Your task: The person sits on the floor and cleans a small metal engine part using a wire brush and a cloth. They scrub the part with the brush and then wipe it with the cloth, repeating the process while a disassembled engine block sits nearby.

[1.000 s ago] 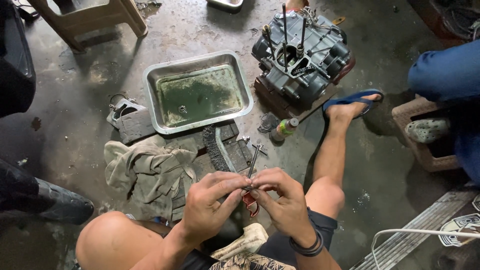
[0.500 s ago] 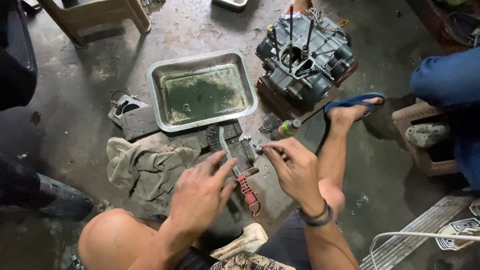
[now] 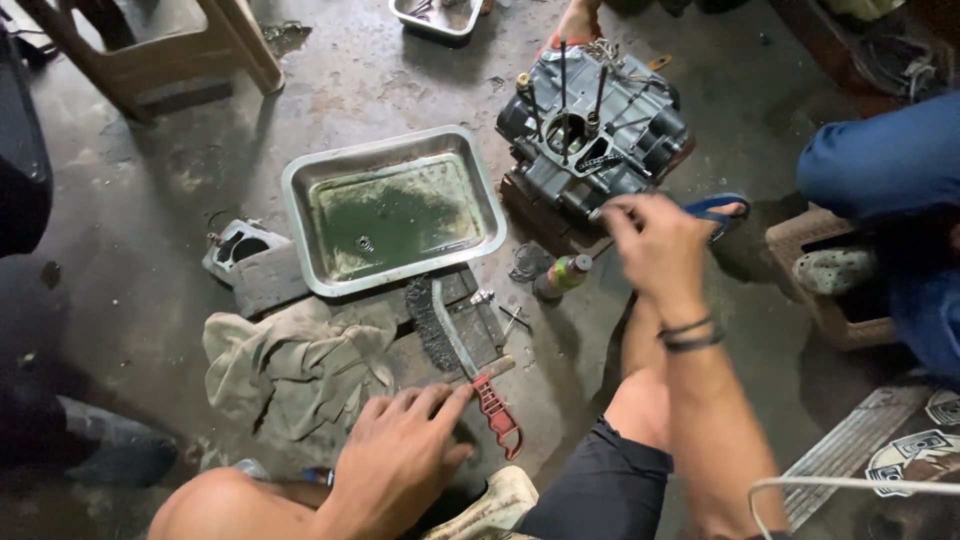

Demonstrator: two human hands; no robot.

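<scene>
While the engine block (image 3: pixel 595 135) stands just beyond my right hand (image 3: pixel 655 245), that hand reaches out pinching something small. My left hand (image 3: pixel 400 455) rests spread beside the wire brush (image 3: pixel 455 345), steadying me.

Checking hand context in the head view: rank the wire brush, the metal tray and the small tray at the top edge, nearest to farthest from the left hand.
From the left hand:
1. Wire brush, red handle right beside the fingertips.
2. Metal tray, farther up, centre-left on the floor.
3. Small tray, at the top edge, farthest.
</scene>
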